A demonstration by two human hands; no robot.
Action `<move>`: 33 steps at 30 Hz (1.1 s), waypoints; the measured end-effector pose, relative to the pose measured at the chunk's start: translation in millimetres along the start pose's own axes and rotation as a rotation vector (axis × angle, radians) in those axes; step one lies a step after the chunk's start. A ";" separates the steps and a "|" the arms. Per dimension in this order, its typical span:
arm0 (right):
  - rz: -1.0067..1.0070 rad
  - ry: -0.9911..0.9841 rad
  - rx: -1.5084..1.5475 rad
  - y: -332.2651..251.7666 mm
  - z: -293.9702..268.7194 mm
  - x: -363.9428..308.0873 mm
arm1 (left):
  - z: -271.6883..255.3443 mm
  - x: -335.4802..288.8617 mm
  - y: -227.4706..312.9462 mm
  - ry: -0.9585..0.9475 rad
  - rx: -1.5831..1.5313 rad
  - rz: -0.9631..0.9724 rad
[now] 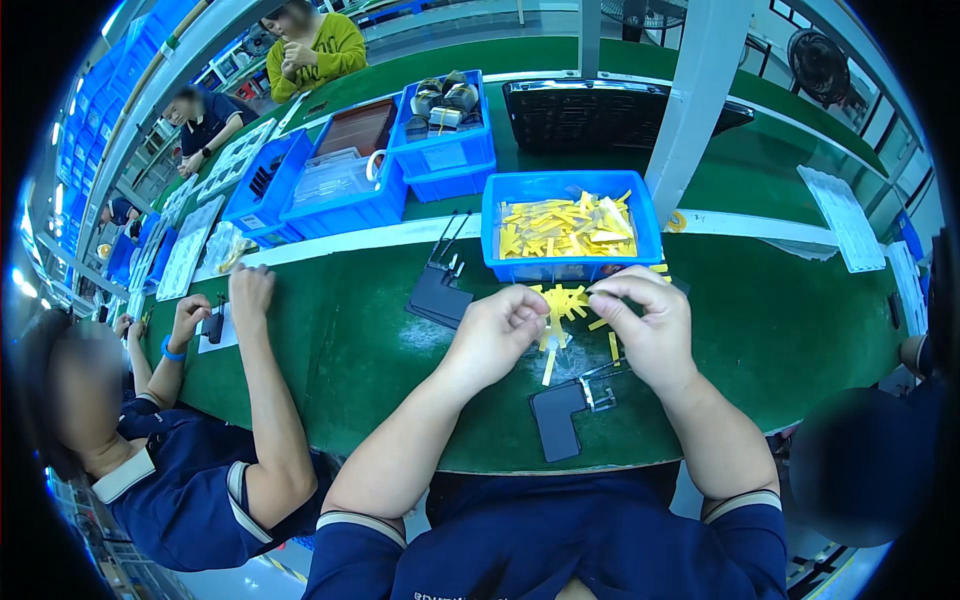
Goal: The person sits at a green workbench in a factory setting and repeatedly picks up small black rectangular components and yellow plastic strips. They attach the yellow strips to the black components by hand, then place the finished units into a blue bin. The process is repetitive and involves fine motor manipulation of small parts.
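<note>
Bright light, glare far left, fisheye-bowed edges

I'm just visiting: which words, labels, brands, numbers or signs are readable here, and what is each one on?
Navy shirt, chest: pale lettering, cut off by the lower edge; I won't quote it.
Yellow-green top: dark marks, too blurred to read.
White bench rail: a mark, too small to read.
Yellow strips: no lettering I can make out.

Blue bin blocks ahead; tabletop rightward is free

The left hand and right hand flank loose yellow strips.
</note>
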State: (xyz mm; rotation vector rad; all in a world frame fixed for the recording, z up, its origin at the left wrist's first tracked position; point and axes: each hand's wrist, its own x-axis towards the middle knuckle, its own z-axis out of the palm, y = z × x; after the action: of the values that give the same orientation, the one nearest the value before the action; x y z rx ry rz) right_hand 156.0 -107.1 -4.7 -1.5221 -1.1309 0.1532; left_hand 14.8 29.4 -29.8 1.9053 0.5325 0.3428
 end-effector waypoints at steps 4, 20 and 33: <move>0.047 0.037 0.016 0.1 2.2 -0.4 | 9.5 -5.4 -2.4 0.128 0.740 0.260; -0.102 0.081 -0.057 -1.7 0.7 -0.7 | 23.4 -46.7 39.5 -0.355 0.895 0.376; -0.247 -0.014 -0.004 -8.5 1.2 -4.6 | 12.0 -27.0 24.6 -0.064 0.060 0.151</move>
State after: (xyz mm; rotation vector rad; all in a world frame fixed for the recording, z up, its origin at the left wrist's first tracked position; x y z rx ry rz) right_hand 148.1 -110.7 -0.3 -1.3733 -1.3194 -0.0067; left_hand 2.2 -2.0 -11.5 2.0134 0.3608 0.3656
